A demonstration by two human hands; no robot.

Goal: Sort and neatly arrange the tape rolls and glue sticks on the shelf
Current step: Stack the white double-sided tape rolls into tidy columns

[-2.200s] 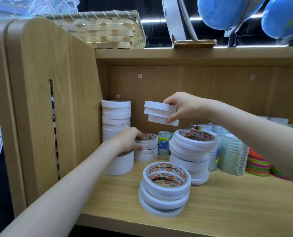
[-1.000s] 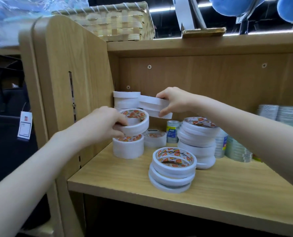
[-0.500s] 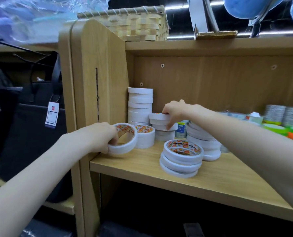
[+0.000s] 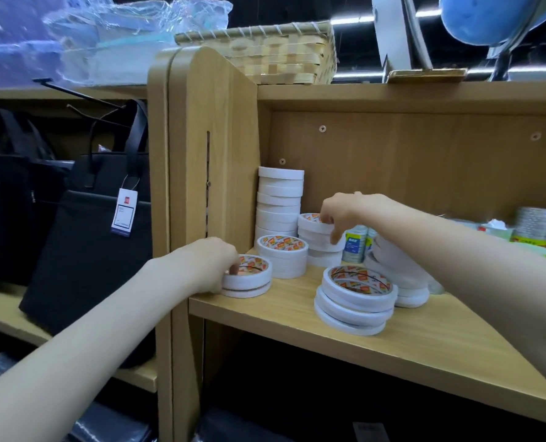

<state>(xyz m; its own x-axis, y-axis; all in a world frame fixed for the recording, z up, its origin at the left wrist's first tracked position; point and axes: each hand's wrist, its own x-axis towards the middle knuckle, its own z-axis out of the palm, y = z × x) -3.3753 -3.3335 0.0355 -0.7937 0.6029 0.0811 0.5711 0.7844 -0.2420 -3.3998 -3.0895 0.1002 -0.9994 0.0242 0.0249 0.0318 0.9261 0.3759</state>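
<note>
Stacking step: left hand (image 4: pixel 216 263) grips a low tape pair (image 4: pixel 247 280) at the shelf (image 4: pixel 424 346) edge; right hand (image 4: pixel 338 212) pinches the back stack (image 4: pixel 321 240). Next, probably squaring them.

Scene was evenly, fairly brightly lit from above; ceiling strip lights (image 4: pixel 354 19) glowed white against dark background at top. Soft shadows fell under shelf (image 4: pixel 392 339) and behind tape stacks. Glare showed on plastic wrap (image 4: pixel 112 30) at upper left. Wide-angle lens bent straight edges near frame borders. Forearms near bottom corners looked soft, slightly blurred.
</note>
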